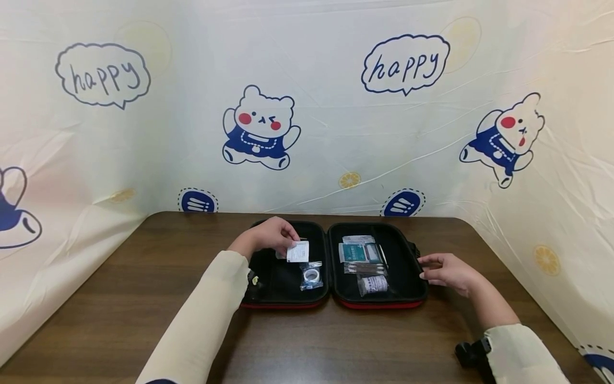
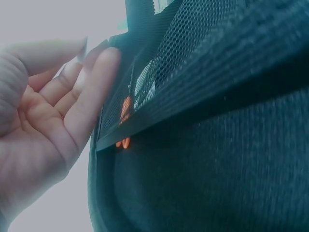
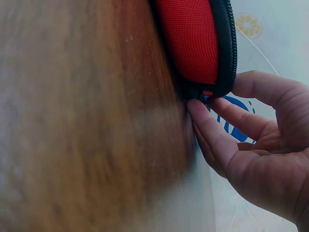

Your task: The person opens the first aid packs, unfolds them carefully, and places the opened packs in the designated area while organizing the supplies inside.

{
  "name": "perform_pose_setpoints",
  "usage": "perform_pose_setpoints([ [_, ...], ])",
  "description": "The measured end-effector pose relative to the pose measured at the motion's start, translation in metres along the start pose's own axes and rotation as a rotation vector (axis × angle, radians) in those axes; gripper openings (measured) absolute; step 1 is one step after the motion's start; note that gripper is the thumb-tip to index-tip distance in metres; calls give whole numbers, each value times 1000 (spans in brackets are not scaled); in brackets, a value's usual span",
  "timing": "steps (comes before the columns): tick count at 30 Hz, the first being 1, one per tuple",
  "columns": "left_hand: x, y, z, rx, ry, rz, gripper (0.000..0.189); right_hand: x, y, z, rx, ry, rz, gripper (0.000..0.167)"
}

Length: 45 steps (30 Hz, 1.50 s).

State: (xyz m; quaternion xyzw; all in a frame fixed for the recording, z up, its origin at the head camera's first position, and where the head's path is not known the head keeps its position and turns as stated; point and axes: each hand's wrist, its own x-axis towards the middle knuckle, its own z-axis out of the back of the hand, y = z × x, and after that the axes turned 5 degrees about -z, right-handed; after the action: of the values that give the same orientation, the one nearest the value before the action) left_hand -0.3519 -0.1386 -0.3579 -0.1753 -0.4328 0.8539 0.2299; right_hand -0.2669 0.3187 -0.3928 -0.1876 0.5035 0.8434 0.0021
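Observation:
An unfolded black case with red outer shell [image 3: 188,38] lies on the table. Over its left half [image 1: 274,288], my left hand [image 1: 275,234] pinches a small white printed packet [image 1: 298,252] between thumb and fingers. In the left wrist view, the left hand [image 2: 63,96] is beside a mesh pocket [image 2: 169,63] with small orange tips [image 2: 126,118] showing. A bagged white tape roll [image 1: 312,275] lies in the left half. At the outer edge of the right half, my right hand [image 1: 451,273] grips the rim; the right wrist view shows thumb and fingers at the zipper [image 3: 232,43].
The right half of the case [image 1: 342,290] holds a green-and-white packet [image 1: 360,253], bagged thin sticks [image 1: 364,268] and a wrapped white roll [image 1: 373,285]. Beneath everything is the brown wooden table [image 1: 120,298]. A printed white sheet [image 1: 326,122] hangs behind it.

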Motion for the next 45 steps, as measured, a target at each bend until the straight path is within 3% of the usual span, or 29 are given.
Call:
perform_pose_setpoints([
  [25, -31, 17, 31, -25, -181, 17, 18, 0, 0, 1, -1, -4, -7, 56],
  [35, -44, 23, 40, -62, -204, 50, 16, -1, 1, 1, 0, 0, -4, 56],
  [45, -58, 31, 51, -15, -174, 87, 15, -1, 1, 0, 4, 3, -4, 55],
])
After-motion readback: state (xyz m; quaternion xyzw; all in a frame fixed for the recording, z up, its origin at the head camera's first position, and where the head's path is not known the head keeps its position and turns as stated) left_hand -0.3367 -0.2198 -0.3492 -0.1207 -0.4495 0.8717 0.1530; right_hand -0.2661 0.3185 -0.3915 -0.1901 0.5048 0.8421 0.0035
